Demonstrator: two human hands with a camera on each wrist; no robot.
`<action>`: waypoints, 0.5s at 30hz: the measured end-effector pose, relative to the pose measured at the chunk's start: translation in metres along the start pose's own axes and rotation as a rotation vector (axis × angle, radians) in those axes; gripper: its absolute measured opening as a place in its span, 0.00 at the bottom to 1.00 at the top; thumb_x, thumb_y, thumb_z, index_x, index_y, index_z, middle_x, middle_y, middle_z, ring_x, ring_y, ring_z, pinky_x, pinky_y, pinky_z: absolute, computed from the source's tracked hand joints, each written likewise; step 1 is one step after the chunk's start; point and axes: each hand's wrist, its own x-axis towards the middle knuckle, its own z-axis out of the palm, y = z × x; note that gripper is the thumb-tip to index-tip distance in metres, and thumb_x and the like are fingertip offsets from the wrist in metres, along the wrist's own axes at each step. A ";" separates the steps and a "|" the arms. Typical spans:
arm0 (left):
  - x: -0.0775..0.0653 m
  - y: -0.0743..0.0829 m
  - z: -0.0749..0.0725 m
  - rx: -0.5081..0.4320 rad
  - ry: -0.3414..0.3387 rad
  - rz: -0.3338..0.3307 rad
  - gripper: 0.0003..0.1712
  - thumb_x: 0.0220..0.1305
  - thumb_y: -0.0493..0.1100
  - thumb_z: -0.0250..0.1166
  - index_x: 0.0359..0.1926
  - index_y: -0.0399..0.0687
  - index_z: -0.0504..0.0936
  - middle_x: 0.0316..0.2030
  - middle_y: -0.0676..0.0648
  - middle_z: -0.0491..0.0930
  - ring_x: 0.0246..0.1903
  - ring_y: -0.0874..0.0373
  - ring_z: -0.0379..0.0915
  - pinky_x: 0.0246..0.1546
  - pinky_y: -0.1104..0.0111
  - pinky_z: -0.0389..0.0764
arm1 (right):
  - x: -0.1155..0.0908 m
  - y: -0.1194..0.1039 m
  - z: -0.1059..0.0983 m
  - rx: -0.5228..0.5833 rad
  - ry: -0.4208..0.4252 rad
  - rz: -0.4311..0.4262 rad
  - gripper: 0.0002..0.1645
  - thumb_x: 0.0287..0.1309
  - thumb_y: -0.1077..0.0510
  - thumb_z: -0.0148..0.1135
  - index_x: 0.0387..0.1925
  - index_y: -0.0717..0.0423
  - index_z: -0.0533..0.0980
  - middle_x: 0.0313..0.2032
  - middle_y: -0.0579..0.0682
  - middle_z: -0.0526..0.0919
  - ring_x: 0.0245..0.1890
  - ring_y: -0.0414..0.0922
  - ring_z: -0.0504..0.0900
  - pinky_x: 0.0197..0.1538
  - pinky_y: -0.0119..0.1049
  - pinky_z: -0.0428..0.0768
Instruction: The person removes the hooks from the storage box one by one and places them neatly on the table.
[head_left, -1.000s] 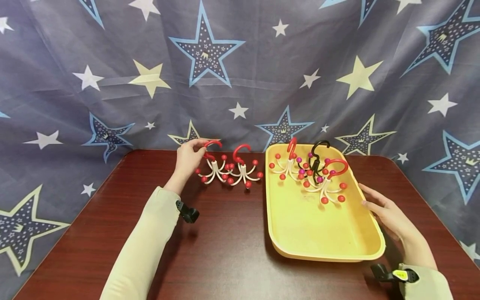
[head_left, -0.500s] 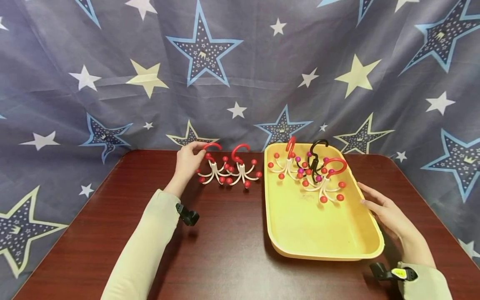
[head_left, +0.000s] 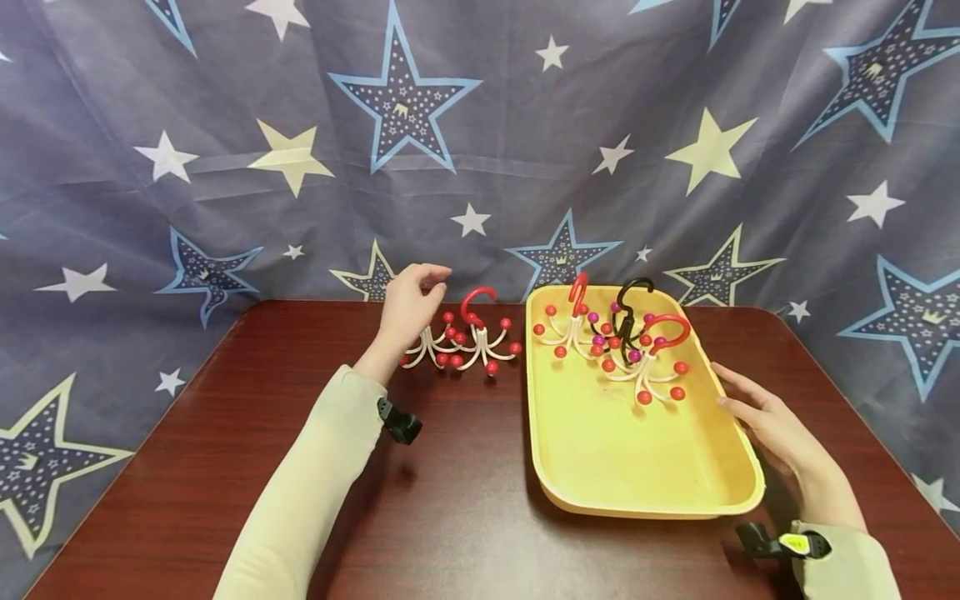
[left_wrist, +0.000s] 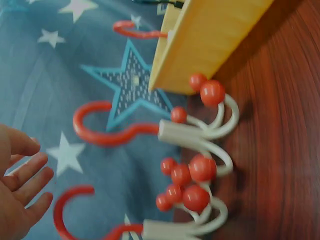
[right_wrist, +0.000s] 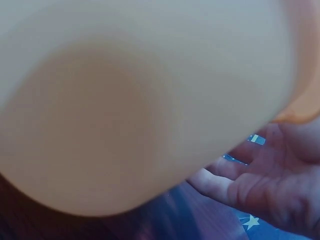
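Observation:
My left hand (head_left: 411,310) hovers over the left of two multi-prong hangers on the table, fingers relaxed and holding nothing. That left hanger (head_left: 428,343) has white prongs with red ball tips; its red hook is hidden behind the hand in the head view. The left wrist view shows the hand apart from the red hook (left_wrist: 75,191). Just to the right stands a matching hanger (head_left: 482,337). My right hand (head_left: 787,442) touches the right side of the yellow tray (head_left: 630,458) with fairly straight fingers. Its palm and fingers show beside the tray wall in the right wrist view.
At the tray's back stand a red-and-white hanger (head_left: 574,330), a black hanger (head_left: 627,327) with purple balls, and another red-and-white hanger (head_left: 649,367). A star-patterned curtain (head_left: 480,150) hangs behind the dark wooden table (head_left: 450,483).
My left hand has let go of the left hanger's red hook and moved up and right. That hanger stays standing. The right hand stays at the tray.

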 end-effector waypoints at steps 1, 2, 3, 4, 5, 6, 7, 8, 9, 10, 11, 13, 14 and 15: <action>0.001 0.004 0.002 0.001 -0.006 0.012 0.14 0.54 0.36 0.59 0.43 0.44 0.82 0.40 0.44 0.81 0.41 0.53 0.76 0.44 0.63 0.73 | 0.000 0.000 0.000 -0.006 0.000 0.001 0.37 0.64 0.57 0.49 0.69 0.55 0.47 0.46 0.33 0.71 0.41 0.31 0.78 0.39 0.31 0.80; 0.001 0.008 0.005 0.005 -0.013 0.024 0.14 0.54 0.36 0.59 0.43 0.45 0.82 0.40 0.45 0.81 0.41 0.53 0.76 0.44 0.63 0.72 | 0.000 0.000 0.000 -0.012 0.002 0.004 0.37 0.64 0.57 0.49 0.69 0.55 0.47 0.46 0.33 0.71 0.41 0.31 0.78 0.39 0.31 0.80; 0.002 0.012 0.007 0.007 -0.020 0.034 0.14 0.54 0.36 0.59 0.43 0.45 0.82 0.40 0.45 0.81 0.41 0.54 0.75 0.45 0.63 0.72 | 0.000 0.000 0.000 -0.017 0.004 0.007 0.37 0.64 0.57 0.50 0.69 0.55 0.47 0.45 0.33 0.71 0.41 0.31 0.78 0.39 0.31 0.80; 0.003 0.017 0.010 0.010 -0.027 0.045 0.14 0.54 0.37 0.60 0.43 0.46 0.82 0.40 0.46 0.81 0.42 0.54 0.75 0.46 0.63 0.71 | 0.000 0.000 0.000 -0.024 0.005 0.010 0.37 0.64 0.57 0.50 0.69 0.55 0.46 0.45 0.33 0.71 0.41 0.31 0.78 0.39 0.31 0.80; 0.003 0.022 0.013 0.005 -0.036 0.052 0.14 0.54 0.37 0.60 0.43 0.46 0.82 0.40 0.46 0.81 0.43 0.55 0.75 0.47 0.64 0.71 | 0.000 0.000 0.000 -0.027 0.006 0.011 0.37 0.64 0.56 0.50 0.69 0.56 0.46 0.45 0.32 0.71 0.41 0.31 0.78 0.39 0.31 0.80; 0.003 0.027 0.016 0.000 -0.045 0.060 0.14 0.54 0.37 0.60 0.43 0.47 0.82 0.40 0.47 0.81 0.44 0.56 0.75 0.47 0.65 0.71 | 0.000 0.000 0.000 -0.027 0.007 0.013 0.37 0.64 0.56 0.50 0.69 0.56 0.46 0.45 0.32 0.71 0.41 0.31 0.78 0.39 0.31 0.80; 0.004 0.032 0.020 -0.006 -0.055 0.067 0.14 0.54 0.37 0.60 0.43 0.47 0.82 0.40 0.47 0.81 0.43 0.56 0.75 0.46 0.65 0.72 | 0.000 0.000 0.000 -0.025 0.007 0.012 0.37 0.64 0.57 0.50 0.69 0.56 0.46 0.45 0.32 0.71 0.41 0.31 0.78 0.39 0.31 0.80; 0.004 0.037 0.023 -0.010 -0.066 0.074 0.14 0.55 0.37 0.60 0.43 0.47 0.82 0.40 0.48 0.81 0.43 0.56 0.75 0.46 0.66 0.72 | 0.000 0.000 0.000 -0.023 0.007 0.011 0.37 0.64 0.57 0.50 0.69 0.56 0.46 0.45 0.32 0.71 0.41 0.31 0.78 0.39 0.31 0.80; 0.004 0.042 0.027 -0.014 -0.077 0.082 0.14 0.55 0.37 0.60 0.43 0.47 0.82 0.40 0.48 0.81 0.43 0.57 0.75 0.45 0.66 0.72 | 0.000 0.000 -0.001 -0.021 0.006 0.010 0.37 0.64 0.57 0.49 0.69 0.56 0.46 0.45 0.32 0.71 0.41 0.31 0.78 0.39 0.31 0.80; 0.003 0.048 0.030 -0.019 -0.089 0.089 0.14 0.55 0.37 0.60 0.43 0.47 0.82 0.40 0.48 0.81 0.43 0.57 0.75 0.44 0.66 0.72 | 0.000 0.000 -0.001 -0.020 0.005 0.007 0.37 0.64 0.57 0.49 0.69 0.56 0.46 0.45 0.31 0.71 0.41 0.31 0.78 0.39 0.31 0.80; 0.003 0.053 0.033 -0.027 -0.100 0.096 0.14 0.55 0.37 0.60 0.43 0.48 0.82 0.40 0.48 0.81 0.42 0.57 0.75 0.43 0.67 0.73 | 0.000 0.000 -0.001 -0.015 0.003 0.004 0.37 0.64 0.57 0.49 0.69 0.56 0.46 0.46 0.31 0.71 0.41 0.32 0.79 0.39 0.31 0.80; 0.002 0.062 0.040 -0.040 -0.120 0.102 0.13 0.56 0.37 0.60 0.43 0.48 0.82 0.40 0.49 0.80 0.41 0.57 0.75 0.42 0.67 0.73 | 0.000 0.000 -0.001 -0.013 -0.003 0.000 0.37 0.64 0.57 0.49 0.69 0.57 0.46 0.46 0.32 0.71 0.41 0.32 0.79 0.39 0.32 0.80; 0.001 0.067 0.043 -0.047 -0.129 0.105 0.13 0.56 0.37 0.59 0.43 0.48 0.82 0.40 0.49 0.80 0.42 0.58 0.75 0.43 0.68 0.73 | 0.000 0.000 -0.001 -0.014 -0.004 -0.001 0.37 0.64 0.57 0.49 0.69 0.57 0.46 0.46 0.32 0.71 0.41 0.32 0.79 0.39 0.32 0.80; 0.001 0.071 0.047 -0.049 -0.137 0.108 0.13 0.57 0.37 0.59 0.44 0.49 0.82 0.40 0.50 0.80 0.42 0.58 0.75 0.43 0.68 0.74 | 0.000 0.000 -0.001 -0.016 -0.004 -0.001 0.37 0.64 0.57 0.49 0.69 0.57 0.46 0.46 0.32 0.71 0.41 0.32 0.79 0.39 0.31 0.80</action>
